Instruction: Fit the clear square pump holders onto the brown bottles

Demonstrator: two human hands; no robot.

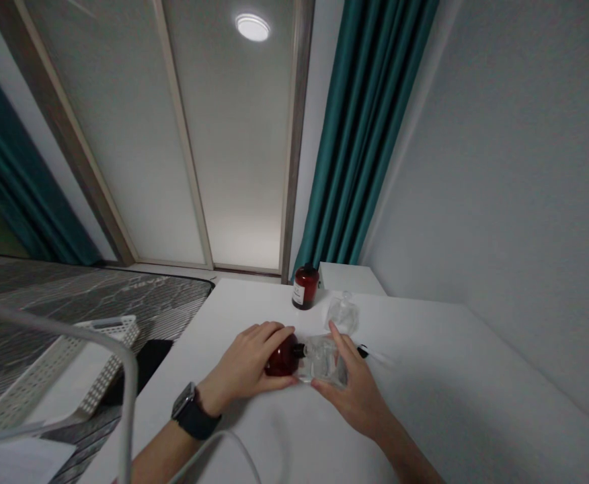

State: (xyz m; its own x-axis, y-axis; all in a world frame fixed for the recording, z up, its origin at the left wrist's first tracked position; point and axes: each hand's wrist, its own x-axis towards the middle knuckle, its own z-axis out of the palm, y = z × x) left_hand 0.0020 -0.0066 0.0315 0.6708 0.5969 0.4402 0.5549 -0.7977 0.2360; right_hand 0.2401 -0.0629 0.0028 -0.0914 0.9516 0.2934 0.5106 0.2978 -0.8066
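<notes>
Left hand (241,366) closed around a dark red bottle (282,356) lying sideways over the white worktop (254,437), its black neck meeting a clear plastic piece (325,359) gripped by the right hand (352,393), its shape hard to make out

Teal curtain (370,134), white slotted basket (107,343)

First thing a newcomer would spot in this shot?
Mid-table, a dark red bottle lies on its side under the left hand, while the right hand holds clear plastic packaging at its neck. Beyond them, a labelled red bottle stands upright on the white table, and a teal curtain hangs behind.
</notes>
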